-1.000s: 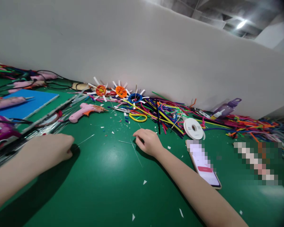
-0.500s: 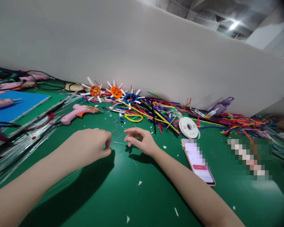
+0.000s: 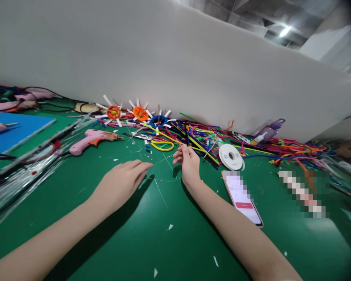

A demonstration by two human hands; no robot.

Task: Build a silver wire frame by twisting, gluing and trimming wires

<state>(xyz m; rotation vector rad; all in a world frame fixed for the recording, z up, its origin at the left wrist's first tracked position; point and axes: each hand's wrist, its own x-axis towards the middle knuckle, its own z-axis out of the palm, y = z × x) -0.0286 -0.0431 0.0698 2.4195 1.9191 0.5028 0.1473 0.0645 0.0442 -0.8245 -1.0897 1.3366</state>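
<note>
A thin pale strand (image 3: 163,160), thread or fine wire, stretches between my two hands just above the green table. My left hand (image 3: 121,180), on the left, pinches one end between thumb and fingertips. At the other end my right hand (image 3: 190,166) closes its thumb and forefinger on the strand, the other fingers curled loosely. Below them a thin strand loop (image 3: 163,180) curves over the tabletop, and another fine line (image 3: 161,193) lies nearer to me. Whether these are one piece I cannot tell.
A pink glue gun (image 3: 92,141) lies left of centre. Behind are scissors (image 3: 142,136), colourful pipe cleaners (image 3: 199,138) and three flower-like pieces, one blue (image 3: 158,121). To the right are a white ribbon roll (image 3: 226,156), a phone (image 3: 245,210) and a purple bottle (image 3: 270,130).
My right hand has moved up and right and its fingers have closed on the strand. My left hand has shifted slightly right, fingertips now pinched. The strand is stretched between them.
</note>
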